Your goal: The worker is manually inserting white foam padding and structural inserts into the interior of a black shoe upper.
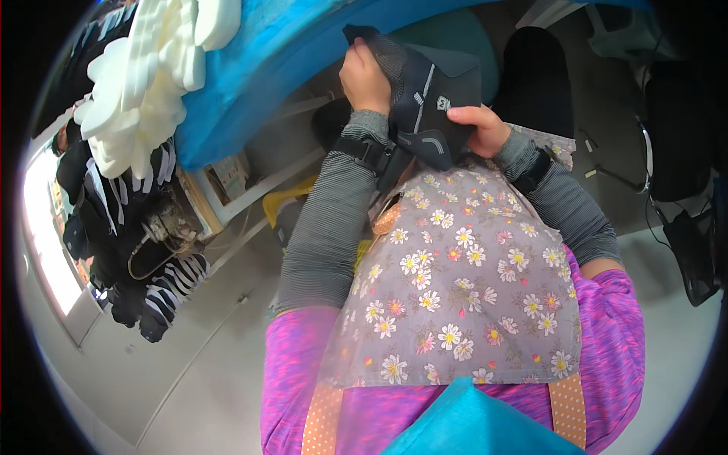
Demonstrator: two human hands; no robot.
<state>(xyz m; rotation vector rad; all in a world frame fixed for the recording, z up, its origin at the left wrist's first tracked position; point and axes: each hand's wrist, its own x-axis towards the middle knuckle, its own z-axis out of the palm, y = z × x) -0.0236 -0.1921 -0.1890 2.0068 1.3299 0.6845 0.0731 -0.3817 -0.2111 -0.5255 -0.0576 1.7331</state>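
Observation:
A dark grey and black fabric piece with pale grey stripes and a small light emblem is held up in front of my chest; it looks like a shoe upper, though its full shape does not show. My left hand is closed on its left edge, bunching the mesh part. From the right, my right hand pinches the lower right side, thumb on top and fingers hidden beneath. The lower flap of the piece hangs just above my flowered apron.
Blue sheeting covers a table ahead, with white foam shapes piled at its left. Black-and-white striped pieces hang in a bundle farther left. At the right, a black pedal-like object and cables lie near the floor.

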